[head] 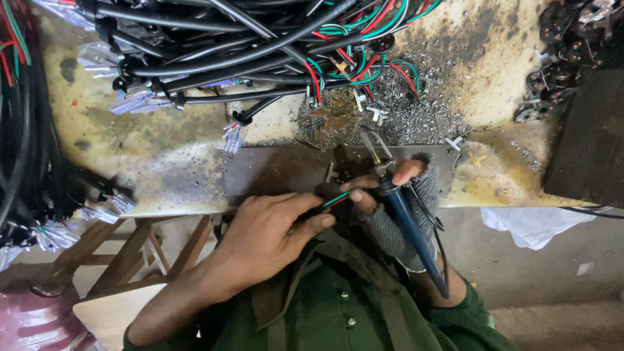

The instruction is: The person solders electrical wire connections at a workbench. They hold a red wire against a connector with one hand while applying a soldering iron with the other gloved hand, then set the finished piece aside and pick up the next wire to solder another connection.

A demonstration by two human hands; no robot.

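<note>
A thin cable with red and green wires [338, 198] lies at the near edge of the grey metal plate [273, 172], pinched between thumb and fingers of the left hand [270, 234]. The right hand [396, 195], in a grey fingerless glove, is closed around a blue-handled soldering iron [406, 221] whose tip points to the plate. Beyond lie metal scraps [403, 110] and a heap of black cables [227, 45] on the stained bench [162, 149].

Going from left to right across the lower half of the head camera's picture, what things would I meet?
Wooden stool frame → left hand pinching the red and green wires → blue-handled soldering iron in the gloved right hand → crumpled white plastic sheet.
</note>
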